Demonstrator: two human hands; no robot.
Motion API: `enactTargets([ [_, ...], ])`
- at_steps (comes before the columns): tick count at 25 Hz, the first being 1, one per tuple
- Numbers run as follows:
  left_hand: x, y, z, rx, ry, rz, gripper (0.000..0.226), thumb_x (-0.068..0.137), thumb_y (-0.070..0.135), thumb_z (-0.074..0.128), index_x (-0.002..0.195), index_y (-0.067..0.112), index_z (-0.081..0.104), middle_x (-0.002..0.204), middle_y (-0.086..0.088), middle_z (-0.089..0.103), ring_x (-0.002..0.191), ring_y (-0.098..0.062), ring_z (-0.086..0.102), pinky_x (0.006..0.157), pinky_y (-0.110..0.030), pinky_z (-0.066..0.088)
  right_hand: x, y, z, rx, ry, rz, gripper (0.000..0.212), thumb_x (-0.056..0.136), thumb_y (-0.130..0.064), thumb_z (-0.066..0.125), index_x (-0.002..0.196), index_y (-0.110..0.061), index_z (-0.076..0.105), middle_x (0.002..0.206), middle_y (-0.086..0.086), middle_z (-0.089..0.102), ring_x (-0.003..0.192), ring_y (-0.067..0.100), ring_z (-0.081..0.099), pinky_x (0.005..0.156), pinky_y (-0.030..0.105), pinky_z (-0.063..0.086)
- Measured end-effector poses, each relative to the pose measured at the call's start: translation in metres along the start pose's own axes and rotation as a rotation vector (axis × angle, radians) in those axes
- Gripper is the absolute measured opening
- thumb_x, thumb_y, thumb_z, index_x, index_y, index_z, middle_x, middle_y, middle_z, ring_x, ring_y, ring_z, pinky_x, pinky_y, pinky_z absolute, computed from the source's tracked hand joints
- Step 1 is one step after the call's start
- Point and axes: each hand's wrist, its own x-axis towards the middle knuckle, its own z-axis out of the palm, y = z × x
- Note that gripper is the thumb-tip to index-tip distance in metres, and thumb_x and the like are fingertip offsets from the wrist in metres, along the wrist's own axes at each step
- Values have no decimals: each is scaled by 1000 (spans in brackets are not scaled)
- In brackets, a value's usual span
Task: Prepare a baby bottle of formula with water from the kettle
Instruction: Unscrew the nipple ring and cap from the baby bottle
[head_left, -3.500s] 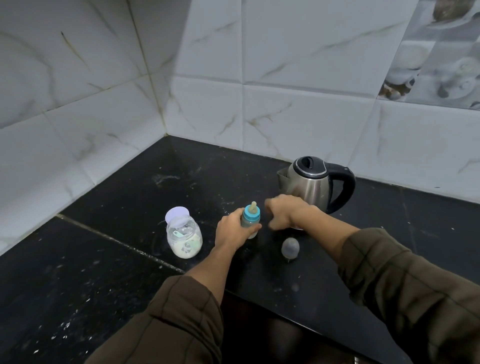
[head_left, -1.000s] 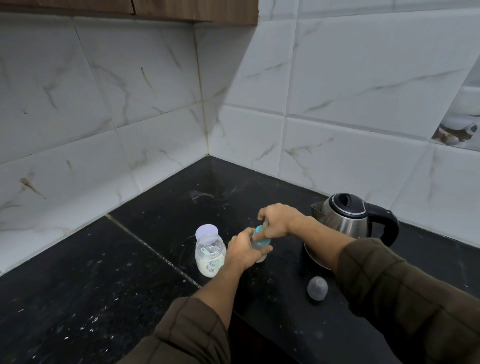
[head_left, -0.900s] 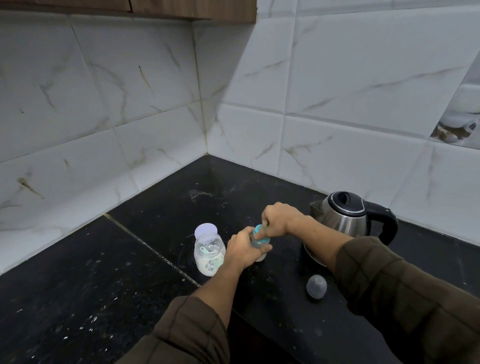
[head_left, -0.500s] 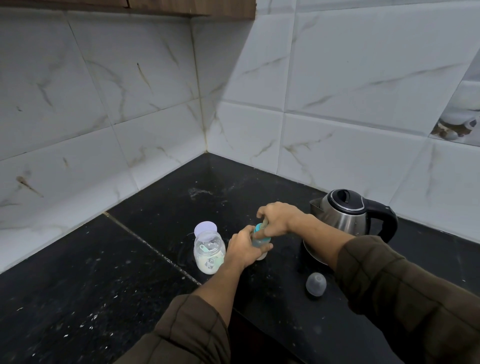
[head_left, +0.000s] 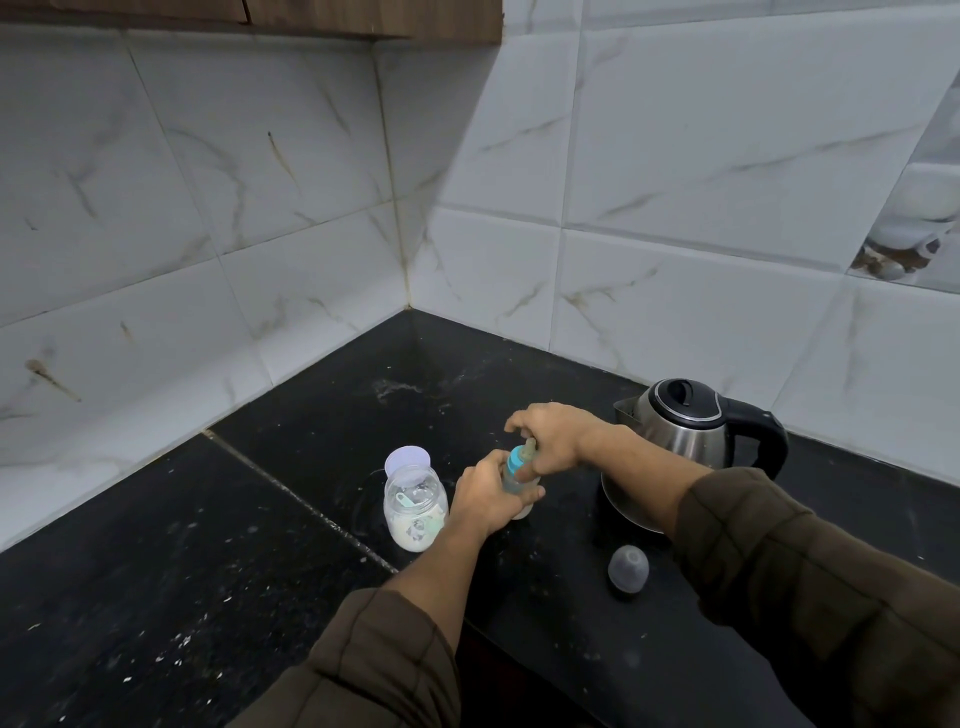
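Head view: my left grip (head_left: 485, 500) wraps round the baby bottle (head_left: 514, 475), which stands upright on the black desk (head_left: 249, 571) btwn the formula jar (head_left: 415, 506) & the kettle (head_left: 675, 441). My right grip (head_left: 551, 436) curls over its teat (head_left: 530, 446) & teal collar from above. The jar, w/ white powder, sits just left of my left grip. The clear cap (head_left: 628, 564) lies in front of the kettle, apart from the bottle.
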Motion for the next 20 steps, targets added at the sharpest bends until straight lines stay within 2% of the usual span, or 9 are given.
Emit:
enactTargets([
  [3, 0, 0, -1, 7, 14, 7, 58, 74, 53, 85, 122, 31, 62, 106, 11, 71, 104, -14, 65, 91, -34, 53, 0, 3, 1, 32, 28, 111, 57, 76, -66, 76, 113, -22, 68, 103, -4, 72, 95, 18, 68, 83, 39, 59],
  [6, 1, 1, 0, 12, 4, 6, 59, 72, 52, 87, 122, 31, 63, 106, 12, 71, 103, -12, 66, 91, -33, 54, -1, 4, 2, 8, -34, 28, 31, 81, -39, 82, 107, -26, 71, 103, -4, 71, 96, 18, 67, 85, 38, 59],
  [8, 1, 1, 0, 17, -2, 1, 58, 72, 52, 87, 120, 30, 62, 105, 12, 72, 103, -12, 66, 91, -34, 54, -2, 2, 0, -26, -65, -57, 32, 81, -22, 80, 112, -29, 71, 109, -5, 70, 103, 19, 65, 91, 41, 57],
  [10, 1, 1, 0, 12, -10, 1, 58, 72, 52, 87, 120, 30, 62, 106, 12, 71, 103, -12, 67, 92, -34, 54, -4, 0, -3, -29, -69, -91, 41, 79, -20, 80, 118, -29, 70, 113, -5, 67, 105, 18, 64, 93, 42, 56],
  [13, 0, 3, 0, 3, 6, 9, 60, 72, 53, 86, 122, 31, 62, 104, 12, 71, 103, -13, 66, 90, -33, 53, -5, -1, -2, -19, -12, -24, 60, 78, -46, 79, 132, -27, 61, 116, -7, 62, 105, 16, 60, 91, 41, 56],
  [15, -1, 4, -1, 11, 23, 15, 57, 73, 54, 86, 120, 32, 63, 103, 11, 71, 102, -14, 65, 88, -33, 52, -5, 1, -1, -7, 33, 70, 61, 76, -65, 75, 122, -26, 64, 110, -8, 66, 101, 16, 62, 86, 40, 56],
  [16, -1, 5, -1, 10, 25, 15, 57, 73, 54, 86, 120, 32, 63, 102, 11, 71, 102, -14, 65, 88, -33, 52, -5, 1, -1, -3, 35, 92, 55, 77, -65, 75, 113, -25, 67, 105, -8, 68, 97, 17, 64, 83, 39, 57],
  [18, 0, 5, -2, 11, 19, 13, 59, 70, 54, 86, 120, 32, 63, 102, 12, 71, 102, -13, 66, 90, -35, 54, -5, 1, -1, 8, 9, 56, 33, 81, -45, 80, 105, -26, 70, 101, -6, 68, 94, 17, 64, 83, 39, 58],
  [20, 0, 6, -3, 13, 6, 9, 59, 68, 56, 86, 117, 32, 63, 100, 13, 72, 99, -12, 68, 91, -38, 57, -7, -1, -3, -7, -26, -35, 28, 82, -24, 79, 109, -26, 71, 106, -4, 67, 98, 18, 63, 88, 40, 57],
])
